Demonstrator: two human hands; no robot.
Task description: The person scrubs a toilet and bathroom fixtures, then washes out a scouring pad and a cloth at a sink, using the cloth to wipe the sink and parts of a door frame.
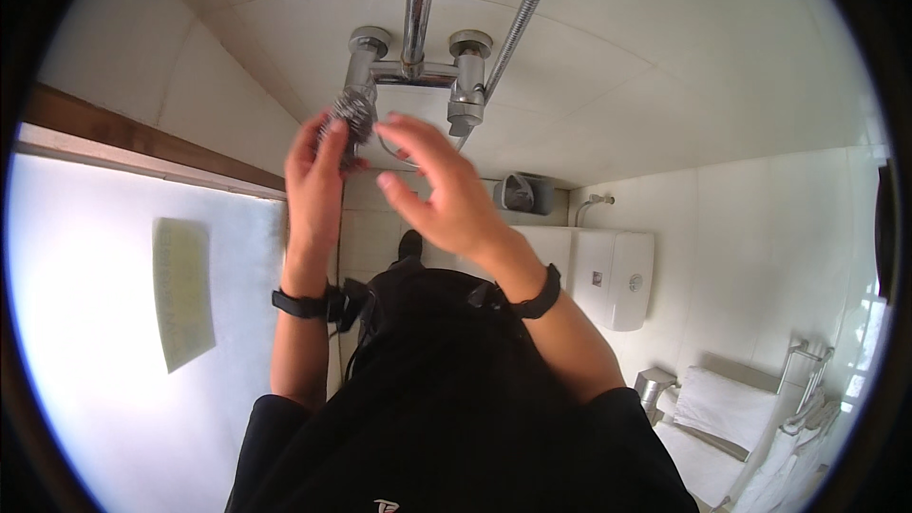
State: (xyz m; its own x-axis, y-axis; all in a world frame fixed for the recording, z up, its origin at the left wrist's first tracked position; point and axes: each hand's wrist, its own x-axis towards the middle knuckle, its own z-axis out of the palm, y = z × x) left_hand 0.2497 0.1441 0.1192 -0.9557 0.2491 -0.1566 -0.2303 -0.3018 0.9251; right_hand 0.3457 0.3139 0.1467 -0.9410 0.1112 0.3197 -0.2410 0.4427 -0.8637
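Steel-wool scourer (353, 111), grey and curly, at the far side of the scene, a little left of the middle, just in front of the left end of a chrome mixer tap (437, 74); whether touching the metal or only overlapping it in view, impossible to tell. Gripped in the left hand (316, 163), thumb across its near side, other fingers partly hidden behind. Just to the right, the right hand (432, 180), open, thumb and fingers spread well apart, fingertips near the scourer and slightly blurred. Between the two hands, a thin dark curved line, too blurred to identify.

Above the tap, an upright chrome pipe (421, 5) with reddish-brown patches; to its right, a ribbed metal hose (525, 14). Black bands on both wrists; nearest of all, a black shirt (456, 408). Along the left, a brown frame (161, 142) and a bright pale panel with a yellowish sheet (185, 294) on it. Beyond the right hand, a grey bin (539, 195) against the wall; farther right, a white glossy fixture (616, 275). At the near right, white towels (724, 408) on a rail.
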